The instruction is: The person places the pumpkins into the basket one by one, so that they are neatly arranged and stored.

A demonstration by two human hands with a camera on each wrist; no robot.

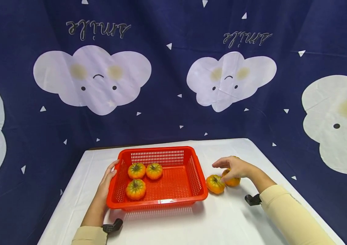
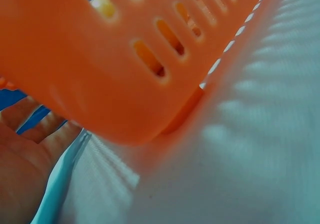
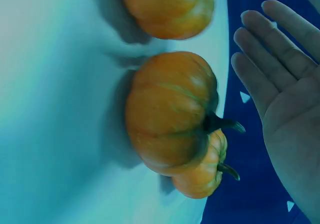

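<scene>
A red plastic basket (image 1: 173, 200) with slotted walls holds three small orange pumpkins, one of them a front pumpkin (image 1: 135, 189). At its left rim rests my left hand (image 1: 103, 185), fingertips on the edge; the left wrist view shows that hand's spread fingers (image 2: 37, 126) against the basket wall (image 2: 100, 74). My right hand (image 1: 236, 167), fingers extended, hovers over pumpkins right of the basket. Beside the basket's right wall sits a near pumpkin (image 1: 215, 184); another pumpkin (image 1: 232, 180) is partly covered by the hand. The right wrist view shows an open palm (image 3: 295, 109) apart from a stemmed pumpkin (image 3: 170, 111).
A white cloth covers the table (image 1: 222, 217). Behind it hangs a dark blue curtain (image 1: 167, 85) printed with clouds and triangles. Each wrist carries a black camera mount, such as the right mount (image 1: 253, 200). A third loose pumpkin (image 3: 200, 176) stands behind the stemmed one.
</scene>
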